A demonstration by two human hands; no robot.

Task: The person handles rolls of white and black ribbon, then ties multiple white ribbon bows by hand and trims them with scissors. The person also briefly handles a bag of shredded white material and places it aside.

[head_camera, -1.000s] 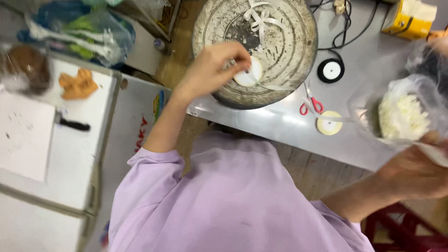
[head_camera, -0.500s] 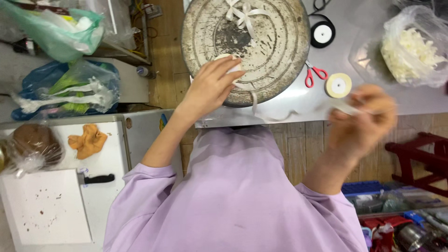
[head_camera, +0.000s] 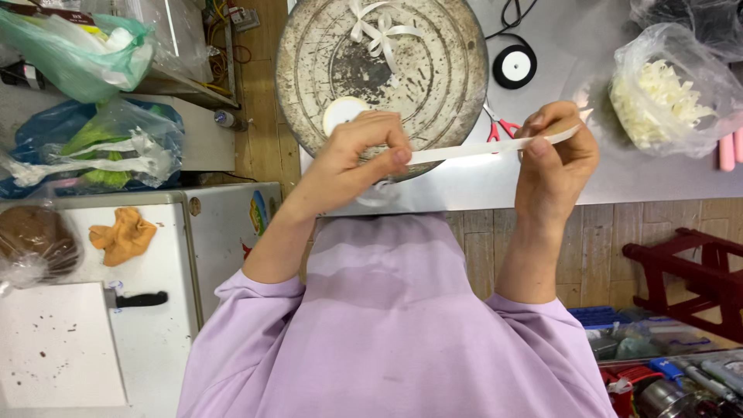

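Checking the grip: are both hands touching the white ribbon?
Touching. The head view shows the left hand and right hand each pinching an end of the ribbon.

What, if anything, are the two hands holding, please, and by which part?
Both hold one flat cream ribbon strip stretched between them: left hand pinches one end, right hand the other.

Round metal tray (head_camera: pixel 457 93) and scissors (head_camera: pixel 499 128) crowd the middle, bare tabletop (head_camera: pixel 573 178) free beside bagged ribbons (head_camera: pixel 658 101)
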